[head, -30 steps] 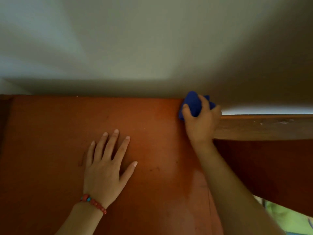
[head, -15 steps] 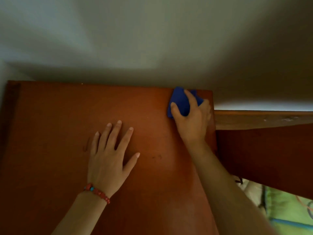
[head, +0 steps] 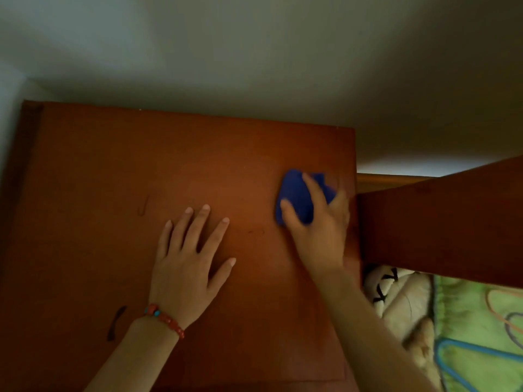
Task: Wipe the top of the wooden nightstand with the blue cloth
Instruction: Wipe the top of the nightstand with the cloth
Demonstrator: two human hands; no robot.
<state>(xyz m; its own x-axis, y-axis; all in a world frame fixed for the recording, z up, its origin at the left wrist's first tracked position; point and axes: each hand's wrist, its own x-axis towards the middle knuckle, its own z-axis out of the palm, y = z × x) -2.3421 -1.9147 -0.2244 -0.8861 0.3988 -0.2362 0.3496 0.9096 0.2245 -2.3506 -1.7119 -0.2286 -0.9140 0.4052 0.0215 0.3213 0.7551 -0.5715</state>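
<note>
The reddish-brown top of the wooden nightstand (head: 113, 171) fills the left and middle of the view. A bunched blue cloth (head: 297, 196) lies on it near the right edge. My right hand (head: 317, 227) grips the cloth, thumb on its left side and fingers curled over the top. Flat on the wood, with fingers spread, rests my left hand (head: 188, 264), to the left of the cloth and apart from it. A red bead bracelet (head: 165, 319) circles the left wrist.
A pale wall (head: 254, 52) rises right behind the nightstand. The wooden headboard (head: 441, 222) of a bed abuts the right side. Below it lie a cream pillow (head: 396, 295) and green bedding (head: 481, 335). A dark mark (head: 116, 321) shows near the front left.
My right hand has drawn the cloth from the back right corner toward me along the right edge. The view has tilted down, showing more of the top. My left hand stayed flat.
</note>
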